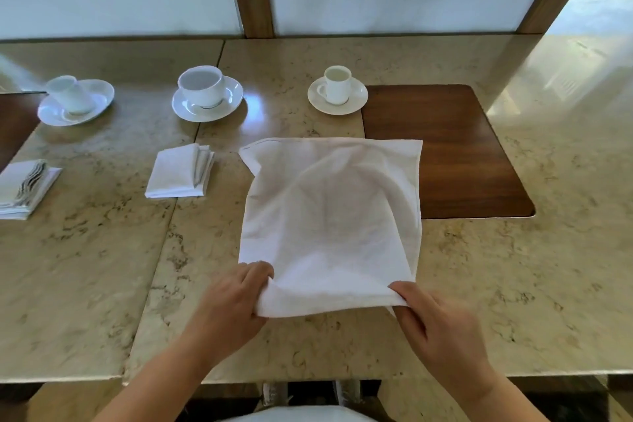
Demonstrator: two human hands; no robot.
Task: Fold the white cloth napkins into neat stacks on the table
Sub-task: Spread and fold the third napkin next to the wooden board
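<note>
A white cloth napkin (330, 216) lies spread open on the marble table (102, 267), its far right part over a dark wooden inlay (455, 154). My left hand (236, 301) pinches the napkin's near left corner. My right hand (435, 322) pinches the near right corner. The near edge is lifted slightly off the table. A folded white napkin (180, 171) rests to the left of the spread one. Further left sits a stack of folded napkins (24, 188) with fanned edges.
Three white cups on saucers stand along the far side: one at the left (73, 99), one in the middle (205, 92), one at the right (337, 89). A second wooden inlay (13, 123) shows at the far left. Frosted panels with wooden posts rise behind the table.
</note>
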